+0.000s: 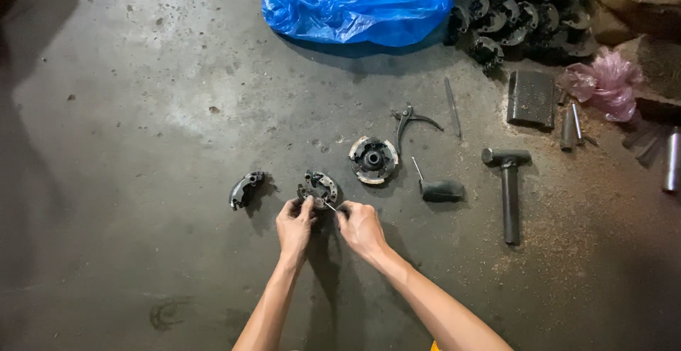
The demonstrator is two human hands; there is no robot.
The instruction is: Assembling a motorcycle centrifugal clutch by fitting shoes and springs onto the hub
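My left hand (294, 225) grips the near edge of a small dark metal clutch assembly (319, 185) that rests on the concrete floor. My right hand (360, 227) pinches a thin metal tool (331, 207) whose tip reaches the same assembly. A loose curved clutch shoe (245, 188) lies to the left of my hands. A round clutch plate (373, 159) with a centre hole sits just beyond, to the right.
Pliers (411, 122), a thin rod (452, 106), a black-handled screwdriver (438, 190) and a hammer (509, 184) lie to the right. A metal block (531, 98), a pink bag (607, 83), a blue plastic bag (358, 2) and a pile of dark parts (525, 10) sit at the back.
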